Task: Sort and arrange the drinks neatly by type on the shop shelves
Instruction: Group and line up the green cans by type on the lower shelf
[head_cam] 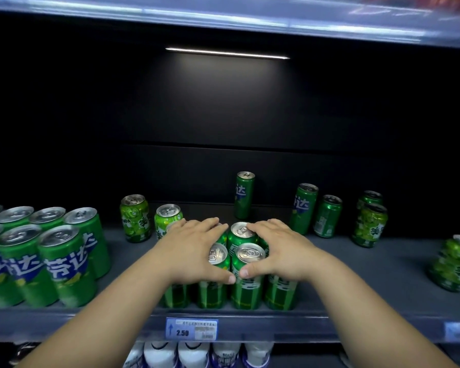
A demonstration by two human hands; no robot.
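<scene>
A tight cluster of green cans stands at the front middle of the shelf. My left hand wraps round the cluster's left side and my right hand wraps round its right side, thumbs nearly meeting at the front. Both hands cover several can tops. A block of green cans with blue-and-white lettering stands at the left. Lighter green patterned cans stand behind my left hand. A slim green can stands at the back.
More green cans and patterned cans are scattered on the right, one patterned can near the right edge. A price tag reading 2.50 hangs on the shelf's front rail. White bottles fill the shelf below.
</scene>
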